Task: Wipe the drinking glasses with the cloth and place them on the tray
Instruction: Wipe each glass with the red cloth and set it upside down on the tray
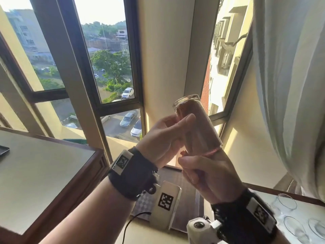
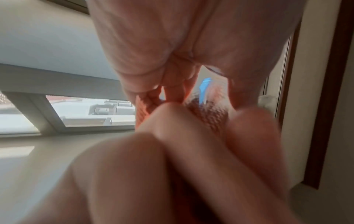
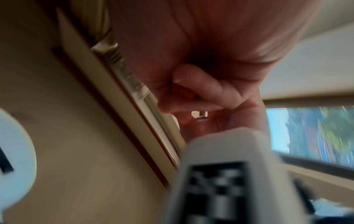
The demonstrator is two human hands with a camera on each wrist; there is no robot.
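A tall clear drinking glass (image 1: 200, 127) is held up before the window, tilted with its base up and to the left. An orange cloth (image 1: 190, 111) fills its inside. My left hand (image 1: 181, 127) grips the glass from the left, thumb across its side. Just below the rim, my right hand (image 1: 190, 168) pinches the cloth end that comes out of the mouth. In the left wrist view the woven cloth (image 2: 210, 115) shows between blurred fingers. A red scrap of cloth (image 3: 189, 94) sits inside my curled right fingers (image 3: 206, 84). A dark tray corner (image 1: 3, 150) lies on the left table.
Three more clear glasses (image 1: 286, 202) stand on the counter at the lower right. A white tagged device (image 1: 167, 199) with a black cable lies below my hands. A wood-edged table (image 1: 52, 173) is at the left, a pale curtain (image 1: 290, 85) at the right, and windows are behind.
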